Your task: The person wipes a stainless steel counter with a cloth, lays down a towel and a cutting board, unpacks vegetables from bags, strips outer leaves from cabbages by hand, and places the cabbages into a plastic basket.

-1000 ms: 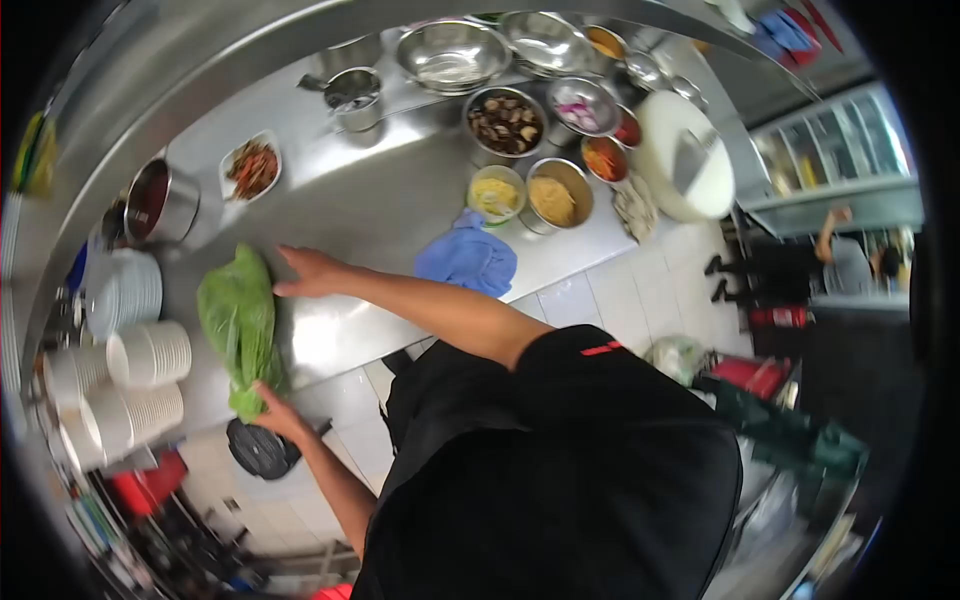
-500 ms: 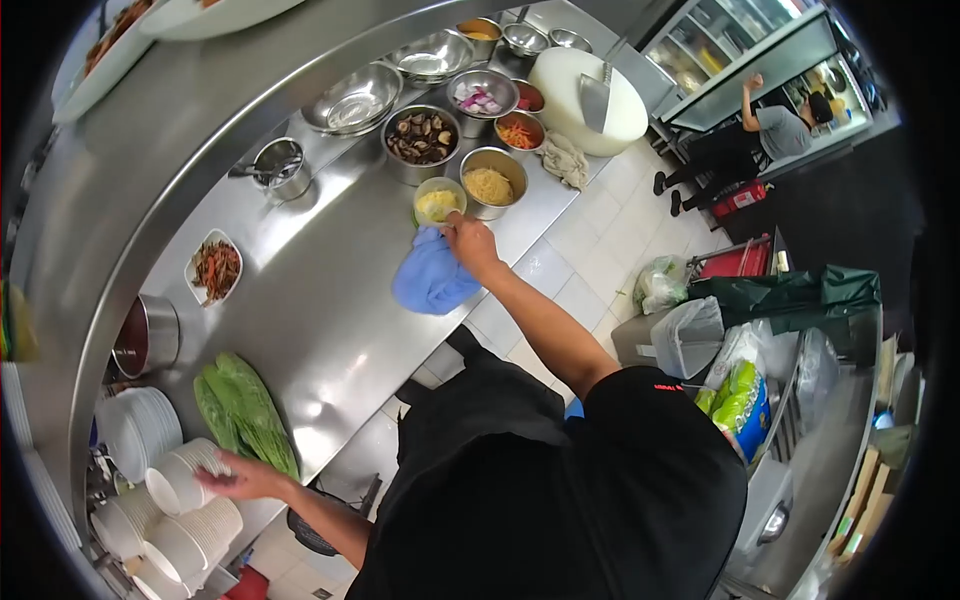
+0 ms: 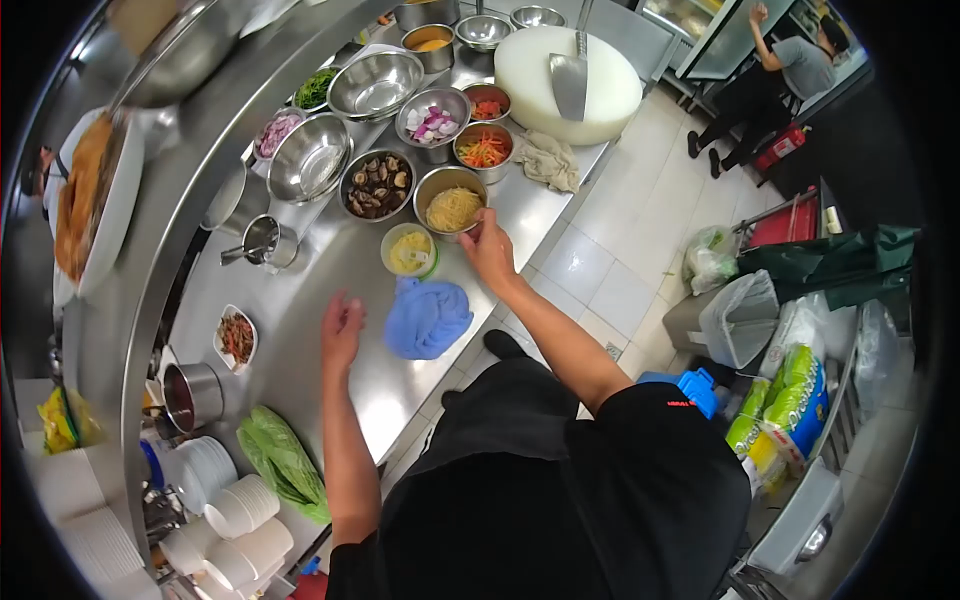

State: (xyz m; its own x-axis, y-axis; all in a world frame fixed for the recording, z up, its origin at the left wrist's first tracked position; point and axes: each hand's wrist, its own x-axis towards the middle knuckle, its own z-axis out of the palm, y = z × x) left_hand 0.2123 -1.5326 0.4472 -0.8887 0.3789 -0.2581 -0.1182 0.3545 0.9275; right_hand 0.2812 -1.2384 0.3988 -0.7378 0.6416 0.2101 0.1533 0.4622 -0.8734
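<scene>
My right hand [image 3: 489,254] is at the near rim of a steel container [image 3: 428,190] of pale yellow shreds [image 3: 454,209], its fingers curled against the edge. Just left of that container stands a small clear tub [image 3: 394,254] with yellow food inside. A crumpled blue cloth [image 3: 428,318] lies below the tub. Over the steel counter [image 3: 290,340], my left hand [image 3: 343,328] hovers left of the cloth, fingers loosely bent and apart, holding nothing.
Bowls of mushrooms [image 3: 377,184], onion [image 3: 434,124] and carrot strips [image 3: 483,150] stand behind. A cleaver [image 3: 569,85] rests on a round white chopping block [image 3: 615,85]. Leafy greens [image 3: 283,462] and stacked white bowls [image 3: 245,505] sit at left. Another person [image 3: 790,75] is at far right.
My left hand has moved from the stacked bowls to beside the blue cloth. My right hand has shifted from the small tub to the rim of the steel container. The view has turned.
</scene>
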